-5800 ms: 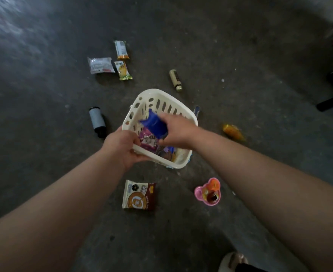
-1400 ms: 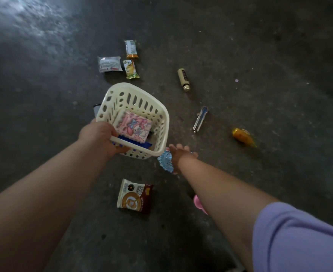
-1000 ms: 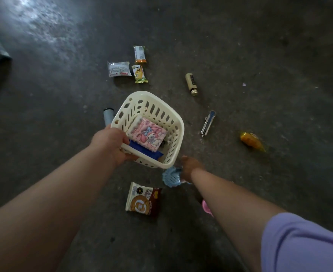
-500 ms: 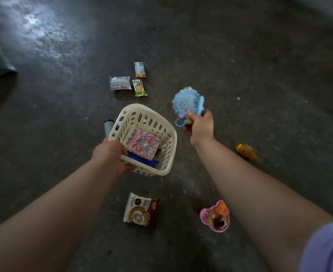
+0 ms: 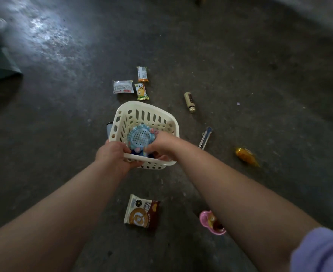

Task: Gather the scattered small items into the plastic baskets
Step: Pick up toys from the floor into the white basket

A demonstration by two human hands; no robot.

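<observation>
Basket, slotted plastic: left hand fingers grip its rim; right hand fingers pinch round perforated toy.

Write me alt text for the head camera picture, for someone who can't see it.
A person's left hand grips the near rim of a white plastic basket while the right hand holds a round blue toy inside it. Snack packets, a small bottle and a pink cup lie scattered on the dark floor around it.

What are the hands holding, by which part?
Left hand grips the white basket by its near rim; right hand holds the blue round toy by its edge.
</observation>
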